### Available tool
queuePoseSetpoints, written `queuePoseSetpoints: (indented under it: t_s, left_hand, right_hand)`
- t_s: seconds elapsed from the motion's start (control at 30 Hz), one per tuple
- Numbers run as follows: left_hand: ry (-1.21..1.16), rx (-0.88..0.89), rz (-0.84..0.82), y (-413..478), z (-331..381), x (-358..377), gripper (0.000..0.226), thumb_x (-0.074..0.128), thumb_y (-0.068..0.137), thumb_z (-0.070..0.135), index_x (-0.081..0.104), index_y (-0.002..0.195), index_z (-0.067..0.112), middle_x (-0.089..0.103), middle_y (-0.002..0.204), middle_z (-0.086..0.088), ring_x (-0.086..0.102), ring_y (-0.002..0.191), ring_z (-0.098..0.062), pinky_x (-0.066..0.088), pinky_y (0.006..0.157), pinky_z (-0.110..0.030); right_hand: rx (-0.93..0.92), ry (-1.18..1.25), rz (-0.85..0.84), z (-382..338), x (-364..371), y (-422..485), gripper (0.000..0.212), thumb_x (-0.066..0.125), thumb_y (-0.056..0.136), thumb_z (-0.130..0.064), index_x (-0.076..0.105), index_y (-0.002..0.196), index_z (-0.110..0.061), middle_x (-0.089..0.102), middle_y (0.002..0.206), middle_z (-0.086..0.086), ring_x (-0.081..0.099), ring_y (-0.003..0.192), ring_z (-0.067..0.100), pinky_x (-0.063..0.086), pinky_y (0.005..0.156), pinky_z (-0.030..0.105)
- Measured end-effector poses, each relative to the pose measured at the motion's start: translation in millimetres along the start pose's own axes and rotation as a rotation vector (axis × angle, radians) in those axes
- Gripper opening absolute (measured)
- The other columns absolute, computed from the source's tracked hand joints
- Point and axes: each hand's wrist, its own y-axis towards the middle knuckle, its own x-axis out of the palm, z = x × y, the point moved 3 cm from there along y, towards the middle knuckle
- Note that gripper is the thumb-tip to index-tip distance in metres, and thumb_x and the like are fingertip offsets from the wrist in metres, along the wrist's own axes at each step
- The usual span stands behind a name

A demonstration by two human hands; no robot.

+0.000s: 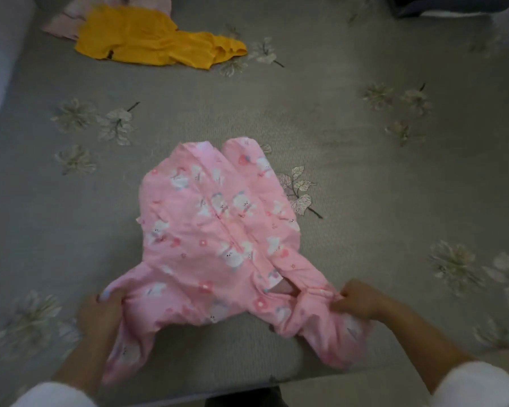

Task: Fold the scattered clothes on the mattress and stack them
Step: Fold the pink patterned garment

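A grey mattress (335,98) with a pale flower print fills the view. The pink sleepsuit (215,218), printed with white animals, lies spread at its near middle. The left hand (100,312) grips its near left end and the right hand (359,299) pinches its near right end. A yellow garment (147,39) lies well apart, at the far left

No readable text anywhere.

Open mattress (350,127) surface extends left, right and beyond the pink sleepsuit (218,230) at centre; the yellow garment (156,42) and pale pink garment (68,22) obstruct the far-left corner.
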Motion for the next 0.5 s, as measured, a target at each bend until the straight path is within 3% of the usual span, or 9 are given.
queuePoseSetpoints:
  t_s: [0.07,0.13,0.17,0.23,0.27,0.33,0.4,0.5]
  left_hand:
    - [-0.032,-0.119,0.084,7.7,-26.2,-16.8,0.039,0.055,0.092,0.025,0.06,0.107,-0.011,0.059,0.11,-0.034,0.056,0.102,-0.046,0.045,0.082,-0.04]
    - [-0.106,-0.132,0.127,14.8,-45.0,-28.3,0.018,0.056,0.088,0.02,0.063,0.096,0.006,0.063,0.097,-0.023,0.059,0.086,-0.037,0.053,0.065,-0.028]
    - [-0.109,-0.139,0.13,24.8,-62.2,-28.8,0.018,0.058,0.083,0.028,0.063,0.094,0.016,0.064,0.094,-0.017,0.061,0.081,-0.032,0.057,0.063,-0.031]
    - [0.074,-0.093,0.148,85.5,-133.8,-16.3,0.034,0.059,0.074,0.048,0.061,0.106,0.035,0.066,0.104,-0.01,0.063,0.09,-0.026,0.056,0.074,-0.047]
    - [0.183,-0.099,0.197,101.0,-144.8,-7.5,0.041,0.06,0.073,0.049,0.059,0.112,0.037,0.063,0.113,-0.012,0.061,0.1,-0.028,0.052,0.081,-0.051]
    - [0.35,0.004,0.288,76.8,-104.0,11.3,0.052,0.056,0.079,0.039,0.05,0.125,0.015,0.05,0.131,-0.024,0.047,0.121,-0.04,0.039,0.098,-0.056]
    - [0.392,0.185,0.144,19.7,-33.7,28.8,0.06,0.048,0.086,0.036,0.035,0.139,0.011,0.027,0.15,-0.024,0.024,0.137,-0.039,0.02,0.11,-0.057]
    - [0.449,0.343,-0.096,-13.4,-13.8,77.6,0.068,0.052,0.087,0.045,0.021,0.148,0.037,0.0,0.159,-0.01,0.001,0.144,-0.036,0.012,0.111,-0.061]
  right_hand:
    - [-0.012,0.094,-0.198,-14.7,7.6,-1.4,0.035,0.073,0.079,-0.041,0.06,0.061,-0.015,0.053,0.05,-0.008,0.05,0.054,0.01,0.038,0.048,0.015]
    - [-0.035,0.26,-0.366,-33.2,16.7,-2.0,0.034,0.072,0.079,-0.046,0.066,0.074,-0.014,0.064,0.068,0.003,0.058,0.061,0.014,0.046,0.056,0.021]
    - [-0.064,0.342,-0.371,-43.1,18.7,2.1,0.03,0.07,0.082,-0.043,0.067,0.076,-0.014,0.066,0.073,0.006,0.06,0.062,0.014,0.047,0.057,0.021]
    - [-0.119,0.483,-0.172,-59.1,17.4,21.9,0.02,0.067,0.087,-0.028,0.067,0.074,-0.013,0.066,0.071,0.009,0.058,0.062,0.018,0.045,0.058,0.024]
    - [-0.124,0.528,-0.014,-63.8,15.3,34.9,0.019,0.065,0.089,-0.019,0.066,0.072,-0.01,0.064,0.069,0.011,0.056,0.062,0.021,0.045,0.061,0.028]
    - [-0.091,0.554,0.207,-70.6,15.3,59.7,0.022,0.058,0.09,-0.011,0.063,0.069,-0.005,0.063,0.067,0.013,0.055,0.061,0.022,0.045,0.065,0.033]
    - [-0.037,0.617,0.232,-78.5,24.0,82.8,0.024,0.053,0.091,-0.011,0.06,0.069,-0.006,0.062,0.071,0.013,0.055,0.06,0.02,0.045,0.063,0.032]
    - [-0.027,0.711,0.203,-99.6,37.7,111.6,0.02,0.057,0.092,-0.02,0.061,0.076,-0.009,0.062,0.081,0.013,0.058,0.071,0.025,0.049,0.07,0.037]
